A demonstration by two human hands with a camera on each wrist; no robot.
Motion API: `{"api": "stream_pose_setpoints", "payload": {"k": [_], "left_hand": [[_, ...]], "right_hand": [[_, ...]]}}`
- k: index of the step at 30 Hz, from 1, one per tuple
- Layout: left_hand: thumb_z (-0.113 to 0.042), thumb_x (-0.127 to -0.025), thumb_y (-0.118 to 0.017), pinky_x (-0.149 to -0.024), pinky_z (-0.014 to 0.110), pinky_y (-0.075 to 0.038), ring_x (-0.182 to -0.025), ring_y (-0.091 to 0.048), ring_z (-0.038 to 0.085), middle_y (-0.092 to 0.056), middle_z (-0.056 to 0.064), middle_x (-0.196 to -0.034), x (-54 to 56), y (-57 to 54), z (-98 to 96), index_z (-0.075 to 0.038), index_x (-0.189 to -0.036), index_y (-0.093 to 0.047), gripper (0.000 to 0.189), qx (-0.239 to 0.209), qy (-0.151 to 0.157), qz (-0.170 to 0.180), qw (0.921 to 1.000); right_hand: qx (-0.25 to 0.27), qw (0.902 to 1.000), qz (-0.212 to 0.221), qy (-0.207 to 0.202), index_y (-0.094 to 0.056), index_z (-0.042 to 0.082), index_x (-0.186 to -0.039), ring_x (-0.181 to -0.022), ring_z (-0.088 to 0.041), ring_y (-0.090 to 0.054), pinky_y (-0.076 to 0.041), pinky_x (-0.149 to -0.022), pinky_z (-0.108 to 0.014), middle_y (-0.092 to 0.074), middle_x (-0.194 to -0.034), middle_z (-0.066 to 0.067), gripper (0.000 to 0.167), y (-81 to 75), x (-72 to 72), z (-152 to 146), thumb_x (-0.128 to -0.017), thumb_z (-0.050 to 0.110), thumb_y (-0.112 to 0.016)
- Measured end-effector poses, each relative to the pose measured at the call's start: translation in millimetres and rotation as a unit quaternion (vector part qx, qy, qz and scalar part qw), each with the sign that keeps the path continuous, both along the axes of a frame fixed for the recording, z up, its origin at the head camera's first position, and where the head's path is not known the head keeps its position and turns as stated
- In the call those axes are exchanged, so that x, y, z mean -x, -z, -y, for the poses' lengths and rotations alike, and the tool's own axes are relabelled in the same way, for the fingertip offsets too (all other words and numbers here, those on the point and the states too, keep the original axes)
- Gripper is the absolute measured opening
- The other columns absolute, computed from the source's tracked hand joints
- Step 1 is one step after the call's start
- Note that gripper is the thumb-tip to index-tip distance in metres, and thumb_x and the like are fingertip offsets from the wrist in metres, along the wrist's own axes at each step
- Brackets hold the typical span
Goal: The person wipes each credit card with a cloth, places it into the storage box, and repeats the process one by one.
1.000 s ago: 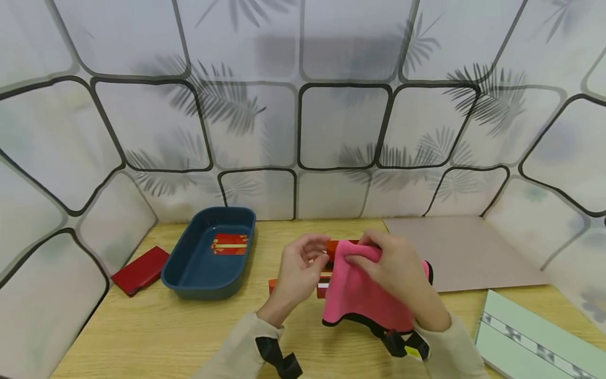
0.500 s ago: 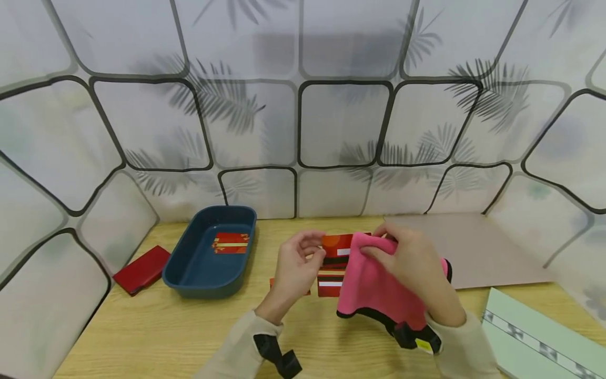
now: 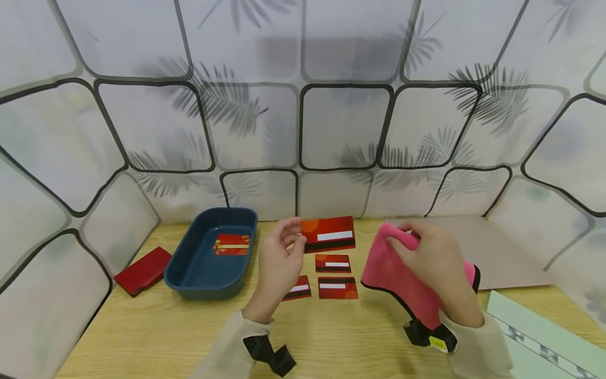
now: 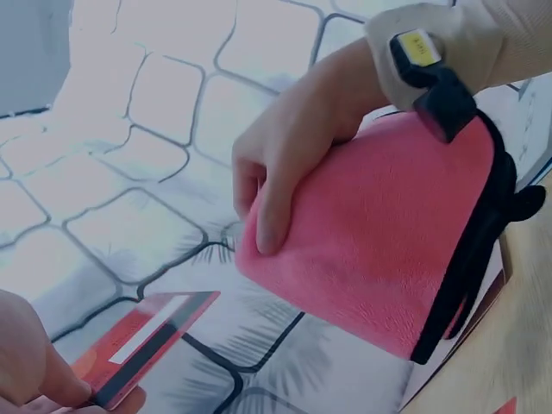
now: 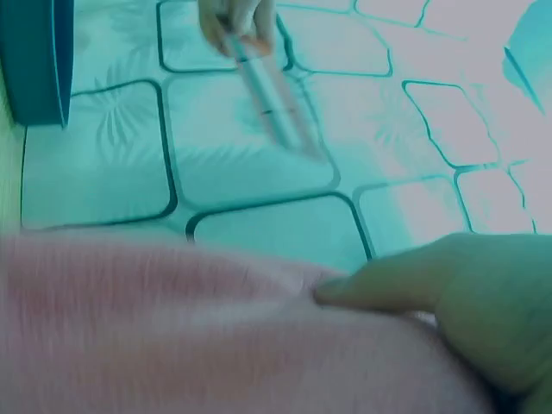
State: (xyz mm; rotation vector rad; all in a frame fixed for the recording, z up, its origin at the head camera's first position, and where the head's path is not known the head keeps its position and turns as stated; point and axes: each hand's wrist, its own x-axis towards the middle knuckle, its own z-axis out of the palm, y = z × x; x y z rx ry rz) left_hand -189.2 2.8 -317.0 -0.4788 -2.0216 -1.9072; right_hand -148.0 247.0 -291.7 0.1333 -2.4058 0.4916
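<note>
Between thumb and fingers, my left hand (image 3: 281, 258) pinches the left end of a red card (image 3: 329, 235), held above the table. A white strip and a black stripe run along the card's visible face. To the right, my right hand (image 3: 433, 258) grips a folded pink cloth (image 3: 402, 276) with black edging. The cloth hangs down beneath that hand, apart from the card. In the left wrist view the thumb (image 4: 274, 216) presses into the cloth's top fold. Below the raised card lie more red cards: one (image 3: 333, 263), another (image 3: 338, 288), and a third (image 3: 297, 288) partly behind my left wrist.
A blue tray (image 3: 203, 287) stands at left with a red and gold card (image 3: 231, 244) inside. Beside it lies a dark red wallet-like item (image 3: 143, 271). A greyish-pink board (image 3: 497, 258) and a pale green box (image 3: 535, 337) lie at right. A patterned curtain (image 3: 345, 126) encloses the table.
The cloth has moved right, away from the left hand. The card in the left hand has come out from behind it and is lifted. The cards on the table are now uncovered.
</note>
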Motion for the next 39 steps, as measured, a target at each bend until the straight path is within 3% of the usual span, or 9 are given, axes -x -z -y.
{"api": "stream_pose_setpoints", "payload": {"k": [4,9,14,18,21,24,27,33,39], "left_hand": [[0.011,-0.086,-0.059,-0.057,0.016,-0.050,-0.084,-0.066,0.027,-0.066,0.021,-0.103,3.5,-0.7,2.1,0.005,-0.116,-0.063,0.031,-0.013,0.005,0.026,0.9996],[0.013,-0.087,-0.057,-0.058,0.026,-0.057,-0.078,-0.064,0.023,-0.064,0.024,-0.106,4.6,3.2,-0.2,0.008,-0.119,-0.060,0.033,-0.036,0.044,0.048,0.9972],[0.014,-0.085,-0.058,-0.060,0.023,-0.056,-0.082,-0.066,0.029,-0.064,0.025,-0.107,3.6,11.3,-5.7,0.009,-0.118,-0.060,0.033,0.000,0.069,0.009,0.9976],[0.013,-0.086,-0.059,-0.055,0.016,-0.050,-0.085,-0.067,0.033,-0.065,0.024,-0.105,0.1,16.6,-12.6,0.008,-0.117,-0.061,0.032,0.020,0.103,-0.006,0.9944],[0.012,-0.088,-0.057,-0.056,0.015,-0.049,-0.087,-0.068,0.032,-0.065,0.022,-0.107,-3.5,17.9,-16.1,0.005,-0.119,-0.061,0.032,0.028,0.138,-0.002,0.9901],[0.009,-0.089,-0.057,-0.064,0.019,-0.054,-0.090,-0.069,0.031,-0.066,0.021,-0.110,-4.9,18.4,-17.2,0.004,-0.120,-0.061,0.031,0.031,0.170,-0.005,0.9849],[0.006,-0.090,-0.058,-0.068,0.021,-0.054,-0.092,-0.069,0.029,-0.068,0.020,-0.110,-3.9,19.2,-16.3,0.003,-0.119,-0.063,0.029,0.041,0.185,-0.018,0.9817],[0.010,-0.089,-0.053,-0.066,0.021,-0.053,-0.089,-0.068,0.029,-0.069,0.019,-0.104,0.1,19.8,-13.1,0.003,-0.117,-0.064,0.030,0.052,0.190,-0.022,0.9802],[0.012,-0.088,-0.050,-0.069,0.023,-0.056,-0.089,-0.067,0.031,-0.067,0.022,-0.104,3.0,18.7,-12.2,0.005,-0.116,-0.063,0.032,0.031,0.194,-0.014,0.9805]], "right_hand": [[0.013,0.9985,-0.024,-0.047,-0.073,0.014,-0.086,-0.063,-0.012,-0.052,-0.041,-0.056,-0.026,-0.067,-0.072,0.001,0.015,-0.1,-2.5,4,-0.073,0.016,-0.081],[0.059,0.9896,-0.043,-0.124,-0.072,0.016,-0.085,-0.064,-0.004,-0.051,-0.040,-0.057,-0.015,-0.065,-0.072,0.008,0.019,-3.7,-11.7,13,-0.071,0.009,-0.083],[0.062,0.9788,-0.041,-0.190,-0.071,0.020,-0.087,-0.063,-0.002,-0.054,-0.043,-0.057,-0.013,-0.065,-0.074,0.011,0.023,-5.3,-17.8,25,-0.071,0.009,-0.083],[0.039,0.9757,-0.036,-0.213,-0.070,0.019,-0.088,-0.062,0.000,-0.054,-0.044,-0.057,-0.013,-0.066,-0.076,0.012,0.022,-0.4,-16.6,36,-0.071,0.012,-0.083],[0.020,0.9742,-0.045,-0.220,-0.069,0.018,-0.087,-0.064,-0.001,-0.055,-0.045,-0.058,-0.014,-0.066,-0.077,0.011,0.021,6.3,-13.3,44,-0.072,0.013,-0.083],[0.012,0.9740,-0.060,-0.218,-0.069,0.015,-0.088,-0.066,-0.003,-0.058,-0.047,-0.059,-0.016,-0.068,-0.079,0.007,0.021,13.7,-9.4,51,-0.072,0.014,-0.082],[0.011,0.9773,-0.073,-0.199,-0.067,0.011,-0.089,-0.063,-0.004,-0.058,-0.047,-0.056,-0.018,-0.067,-0.077,0.004,0.024,19.4,-5.8,55,-0.072,0.013,-0.083],[-0.004,0.9850,-0.086,-0.150,-0.058,0.009,-0.084,-0.051,-0.002,-0.041,-0.036,-0.046,-0.018,-0.054,-0.062,0.004,0.034,25.5,-1.1,59,-0.067,0.016,-0.087],[-0.019,0.9872,-0.101,-0.122,-0.059,0.009,-0.085,-0.052,-0.004,-0.042,-0.036,-0.047,-0.020,-0.056,-0.063,0.001,0.034,25.3,-0.5,65,-0.068,0.017,-0.087]]}}
